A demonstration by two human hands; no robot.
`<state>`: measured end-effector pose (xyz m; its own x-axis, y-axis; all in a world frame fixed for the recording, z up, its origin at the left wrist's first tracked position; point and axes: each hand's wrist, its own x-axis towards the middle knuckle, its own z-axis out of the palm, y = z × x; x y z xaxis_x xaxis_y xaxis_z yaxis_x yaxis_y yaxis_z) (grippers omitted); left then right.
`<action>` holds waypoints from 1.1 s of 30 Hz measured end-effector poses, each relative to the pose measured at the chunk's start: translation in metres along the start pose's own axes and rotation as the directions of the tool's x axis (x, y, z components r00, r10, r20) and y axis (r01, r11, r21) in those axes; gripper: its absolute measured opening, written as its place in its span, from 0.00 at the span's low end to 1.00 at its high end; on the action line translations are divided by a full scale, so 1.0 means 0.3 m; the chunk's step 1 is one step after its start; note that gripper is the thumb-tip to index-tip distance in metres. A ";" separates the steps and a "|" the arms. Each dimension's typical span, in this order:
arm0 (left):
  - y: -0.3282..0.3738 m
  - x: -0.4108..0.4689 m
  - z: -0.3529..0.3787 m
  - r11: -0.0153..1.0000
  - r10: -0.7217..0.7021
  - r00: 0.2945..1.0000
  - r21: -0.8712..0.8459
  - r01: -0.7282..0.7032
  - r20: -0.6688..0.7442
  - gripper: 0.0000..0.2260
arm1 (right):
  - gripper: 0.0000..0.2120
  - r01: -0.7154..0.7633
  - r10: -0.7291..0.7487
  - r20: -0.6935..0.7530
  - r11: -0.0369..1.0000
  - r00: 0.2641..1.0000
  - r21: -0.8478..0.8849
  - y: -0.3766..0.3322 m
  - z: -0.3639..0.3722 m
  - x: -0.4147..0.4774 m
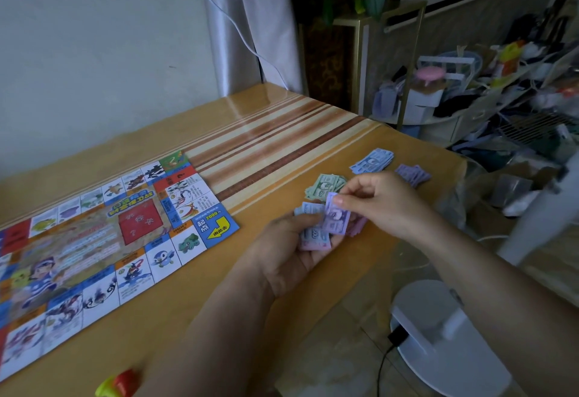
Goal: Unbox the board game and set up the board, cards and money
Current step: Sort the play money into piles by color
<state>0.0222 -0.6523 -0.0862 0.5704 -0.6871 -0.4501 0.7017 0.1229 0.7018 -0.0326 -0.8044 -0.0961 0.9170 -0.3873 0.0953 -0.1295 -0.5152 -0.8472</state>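
Head view of a table [282,133] with a striped cloth along its far part. The board [103,240] lies unfolded and flat on the left half of the table, its blue corner square with the yellow arrow nearest the hands.

The left hand [291,255] is palm up with its fingers curled round a bundle of notes [313,235], pink and blue. The right hand [385,199] pinches one purple note [336,219] between thumb and forefinger, just above that bundle; its other fingers are loosely bent.

Three sorted heaps of money lie on the table beyond the hands: a green pile [326,185] closest, a blue pile [374,160] behind it, and a purple pile [413,174] to the right near the table edge, each apart from the others.

At the bottom edge sits a red and yellow object [117,382], too blurred to identify, perhaps game pieces.
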 end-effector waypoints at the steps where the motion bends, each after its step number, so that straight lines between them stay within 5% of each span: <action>1: 0.005 0.001 0.005 0.999 -0.014 1.000 -0.031 0.014 -0.004 0.08 | 0.04 -0.011 0.012 -0.044 0.999 0.999 0.034 0.012 -0.010 0.008; 4: 0.017 0.008 0.023 0.999 -0.010 1.000 -0.041 0.010 0.002 0.10 | 0.02 -0.060 0.081 -0.205 0.992 0.975 0.110 0.055 -0.060 0.034; 9: 0.017 0.040 0.054 0.999 0.026 0.999 -0.020 -0.025 0.023 0.12 | 0.03 -0.156 0.096 -0.432 0.982 0.897 -0.105 0.151 -0.149 0.078; 18: 0.011 0.048 0.032 0.998 0.047 0.995 0.025 -0.050 0.091 0.12 | 0.10 -0.360 0.031 -0.539 0.775 0.842 -0.519 0.226 -0.149 0.116; 21: 0.018 0.050 0.026 0.995 0.071 0.994 0.071 -0.077 0.083 0.14 | 0.11 -0.307 -0.050 -0.560 0.795 0.827 -0.524 0.174 -0.137 0.101; 23: 0.016 0.053 0.029 0.992 0.077 0.995 0.099 -0.082 0.060 0.16 | 0.11 -0.156 -0.086 -0.506 0.896 0.858 -0.416 0.100 -0.113 0.088; 25: 0.011 0.059 0.033 0.987 0.089 0.996 0.133 -0.092 0.028 0.17 | 0.13 -0.031 -0.028 -0.293 0.980 0.956 -0.194 0.015 -0.082 0.071; 28: 0.007 0.066 0.032 0.969 0.124 0.992 0.214 -0.119 -0.011 0.15 | 0.16 -0.053 0.060 0.057 0.993 0.997 -0.104 -0.065 -0.052 0.055; 33: 0.028 0.061 0.031 0.992 0.118 0.993 0.056 -0.116 -0.029 0.08 | 0.07 -0.051 0.055 0.073 0.998 0.996 -0.046 -0.064 -0.067 0.103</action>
<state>0.0345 -0.6706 -0.0835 0.6611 -0.6471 -0.3798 0.6057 0.1615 0.7791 -0.0094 -0.8218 -0.0663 0.9338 -0.3577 0.0103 -0.1938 -0.5296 -0.8258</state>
